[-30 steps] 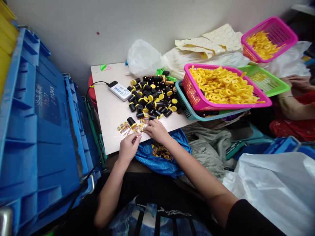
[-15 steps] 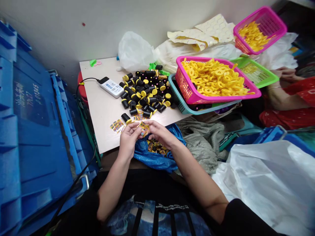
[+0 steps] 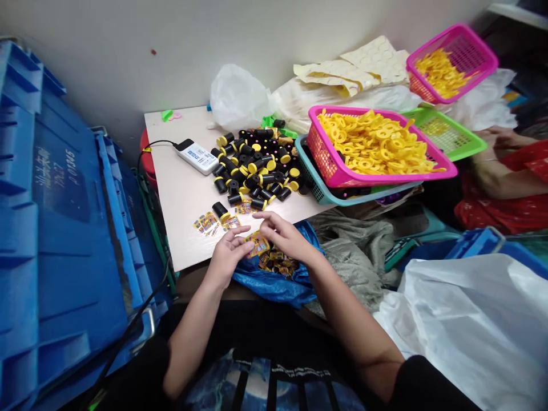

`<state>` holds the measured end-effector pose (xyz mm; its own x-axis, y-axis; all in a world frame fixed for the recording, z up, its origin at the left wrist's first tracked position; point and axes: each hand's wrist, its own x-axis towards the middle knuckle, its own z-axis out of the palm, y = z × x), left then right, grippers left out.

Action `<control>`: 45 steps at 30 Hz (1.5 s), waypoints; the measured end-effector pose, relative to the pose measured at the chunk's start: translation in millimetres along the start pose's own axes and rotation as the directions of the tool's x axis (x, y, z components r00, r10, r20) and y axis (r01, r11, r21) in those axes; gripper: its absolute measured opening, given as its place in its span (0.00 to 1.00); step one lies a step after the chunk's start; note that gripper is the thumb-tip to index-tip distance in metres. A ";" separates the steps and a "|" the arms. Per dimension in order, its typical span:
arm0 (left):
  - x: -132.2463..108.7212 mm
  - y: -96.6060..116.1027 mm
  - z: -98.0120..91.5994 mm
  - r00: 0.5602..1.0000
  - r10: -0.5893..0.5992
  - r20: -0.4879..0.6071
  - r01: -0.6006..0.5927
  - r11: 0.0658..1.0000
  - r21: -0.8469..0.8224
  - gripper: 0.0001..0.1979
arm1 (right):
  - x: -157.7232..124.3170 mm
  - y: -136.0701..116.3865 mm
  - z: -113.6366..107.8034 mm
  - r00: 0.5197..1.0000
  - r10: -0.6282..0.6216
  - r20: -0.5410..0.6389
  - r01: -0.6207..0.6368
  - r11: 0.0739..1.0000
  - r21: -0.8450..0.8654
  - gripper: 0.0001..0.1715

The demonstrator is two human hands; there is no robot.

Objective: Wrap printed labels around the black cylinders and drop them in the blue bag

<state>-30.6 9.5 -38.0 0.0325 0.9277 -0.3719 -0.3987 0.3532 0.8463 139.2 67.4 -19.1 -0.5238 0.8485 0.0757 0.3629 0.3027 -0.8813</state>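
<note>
Now left grip (image 3: 226, 257) and right grip (image 3: 285, 237) open beside small printed packet (image 3: 258, 244); touching maybe, hard to tell. Lifting needs fingers closed.

Left hand (image 3: 226, 257) and right hand (image 3: 285, 238) around a small printed packet (image 3: 258, 244)

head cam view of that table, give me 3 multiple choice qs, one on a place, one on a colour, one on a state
1. Where is the white corded device?
A) on the pale board
B) in a basket
C) on the crate

2. What colour is the large basket of yellow rings?
A) green
B) magenta
C) blue

3. How is the left hand?
A) clenched on a roller
B) resting on the crate
C) fingers spread beside a printed packet

1 A: it lies beside the black rollers.
2 B: its rim shows magenta.
3 C: the fingers stand open.
</note>
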 end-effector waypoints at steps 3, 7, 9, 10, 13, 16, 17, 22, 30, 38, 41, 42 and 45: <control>2.0 -3.1 -4.2 0.977 0.191 -0.093 -0.169 0.965 0.202 0.19 | 21.7 15.3 4.5 0.951 -0.004 -0.309 -0.135 0.894 -0.426 0.16; 2.9 -1.9 -10.5 0.939 0.284 -0.195 -0.224 0.933 0.280 0.15 | 45.6 36.4 11.0 0.943 -0.019 -0.333 -0.217 0.725 -0.654 0.17; 2.6 -0.9 -14.2 0.917 0.311 -0.250 -0.244 0.933 0.264 0.15 | 46.2 40.4 12.0 0.939 -0.043 -0.340 -0.196 0.747 -0.635 0.15; 2.5 -0.5 -15.8 0.906 0.327 -0.270 -0.259 0.930 0.260 0.15 | 43.3 39.9 11.5 0.927 -0.054 -0.371 -0.187 0.791 -0.583 0.16; 2.1 0.1 -18.6 0.870 0.402 -0.287 -0.315 0.899 0.304 0.14 | 24.2 28.8 6.9 0.904 0.001 -0.428 -0.097 0.975 -0.202 0.19; 2.9 -0.4 -16.6 0.859 0.441 -0.258 -0.344 0.873 0.345 0.12 | -0.8 7.7 -0.3 0.953 0.065 -0.296 -0.004 0.979 0.204 0.21; 3.4 -1.0 -15.1 0.863 0.440 -0.247 -0.348 0.874 0.340 0.12 | -8.2 0.8 -2.4 0.967 0.064 -0.245 0.006 0.962 0.272 0.21; 5.1 -6.4 -7.3 0.888 0.406 -0.214 -0.350 0.901 0.257 0.12 | -27.9 -14.1 -10.8 0.989 0.070 -0.133 -0.009 0.911 0.413 0.22; -2.9 -2.6 1.6 0.920 0.366 -0.140 -0.327 0.914 0.240 0.14 | -33.3 -7.3 -15.8 0.994 0.049 -0.096 -0.014 0.943 0.333 0.22; -14.7 7.7 28.8 0.980 0.178 0.085 -0.188 0.975 0.121 0.20 | -39.9 -5.0 7.2 0.995 0.048 -0.093 0.013 0.826 0.563 0.29; -16.9 4.0 32.6 0.990 0.059 0.129 -0.061 0.998 0.009 0.20 | -40.0 -6.7 25.1 0.988 0.142 -0.067 -0.055 0.712 0.700 0.30; -17.5 3.1 33.2 0.991 0.036 0.132 -0.033 0.999 -0.026 0.21 | -39.7 -6.5 29.6 0.988 0.151 -0.035 -0.078 0.678 0.731 0.30; -19.2 1.6 35.7 0.987 -0.008 0.163 0.023 0.996 -0.085 0.23 | -39.2 -3.5 33.5 0.988 0.140 0.070 -0.138 0.571 0.809 0.34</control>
<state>0.8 -3.4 -15.9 0.1852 0.9320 -0.3117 -0.4746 0.3625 0.8021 132.7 18.5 -34.5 -0.5207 0.8499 -0.0811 -0.3443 -0.2960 -0.8910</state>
